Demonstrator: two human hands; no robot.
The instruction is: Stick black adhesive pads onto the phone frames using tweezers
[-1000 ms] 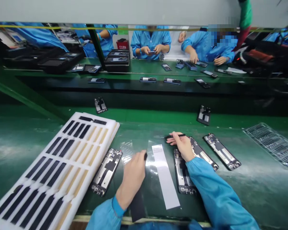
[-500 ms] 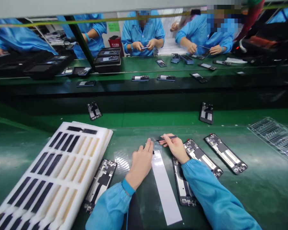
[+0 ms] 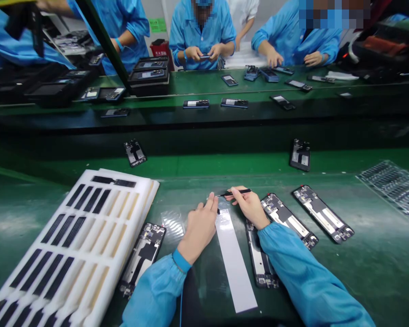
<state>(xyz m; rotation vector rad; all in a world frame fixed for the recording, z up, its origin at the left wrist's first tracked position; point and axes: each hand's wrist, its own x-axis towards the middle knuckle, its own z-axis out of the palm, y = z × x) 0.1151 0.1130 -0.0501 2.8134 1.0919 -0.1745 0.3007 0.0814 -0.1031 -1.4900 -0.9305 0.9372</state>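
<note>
My right hand (image 3: 248, 205) is closed around dark tweezers (image 3: 240, 192), whose tip points left toward the fingertips of my left hand. My left hand (image 3: 201, 227) lies palm down with its fingers stretched out on a clear film at the top of a long white strip (image 3: 236, 268). A small black piece (image 3: 218, 211) sits near the strip's upper end. Below my right hand lies an opened phone body (image 3: 261, 261), partly under the sleeve. Another phone body (image 3: 143, 254) rests left of my left arm.
A white foam tray (image 3: 73, 245) with black strips fills the left. Right are two phone bodies (image 3: 288, 219) (image 3: 323, 213) and a clear plastic sheet (image 3: 395, 190). Behind, phones lie on a raised green shelf (image 3: 177, 91); people in blue work beyond.
The view has tilted slightly downward. My hands have stayed almost in place. Across the shelf, a person's hand on the right has moved down to the phones.
</note>
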